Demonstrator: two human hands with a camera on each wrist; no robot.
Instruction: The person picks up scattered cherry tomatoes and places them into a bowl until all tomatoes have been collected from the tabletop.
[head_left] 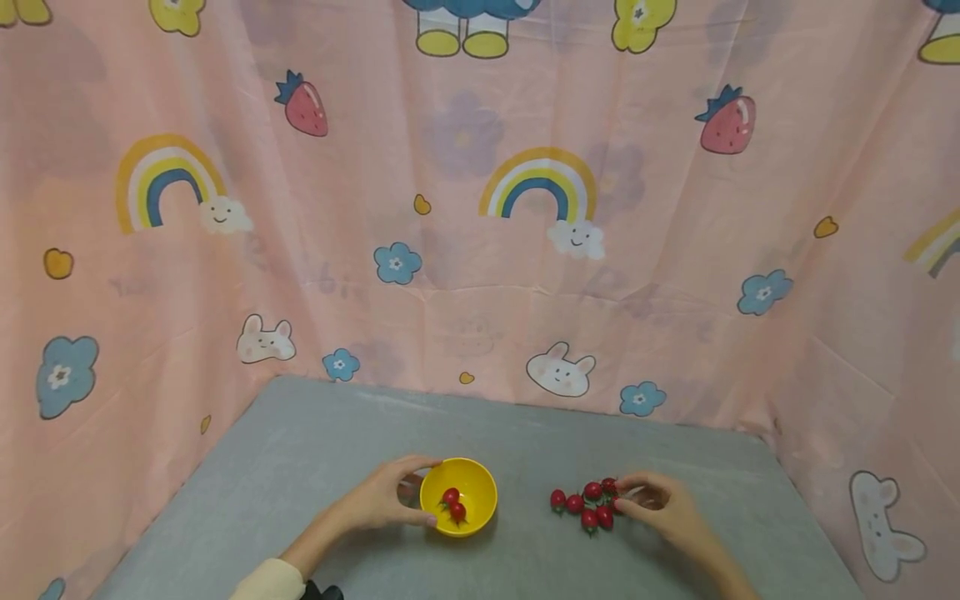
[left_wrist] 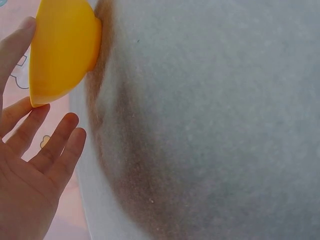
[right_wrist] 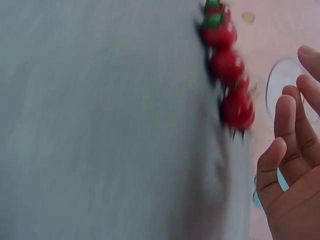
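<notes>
My left hand (head_left: 382,498) holds a small yellow bowl (head_left: 486,500) by its side, thumb and fingers spread around the rim. In the left wrist view, the thumb and two fingertips touch the bowl (left_wrist: 62,50), while the other fingers reach out free. Inside the bowl lie two red cherry tomatoes (head_left: 457,512) with green stems. To the right, my right hand (head_left: 671,508) is beside a cluster of several cherry tomatoes (head_left: 592,492), its thumb and fingers loosely bent and apart. In the right wrist view, nothing shows between its fingers, and tomatoes (right_wrist: 227,65) sit just beyond.
The grey tabletop (head_left: 337,433) lies beneath the bowl and tomatoes. A pink curtain (head_left: 465,317) printed with rainbows, rabbits and flowers hangs behind the table and along both sides.
</notes>
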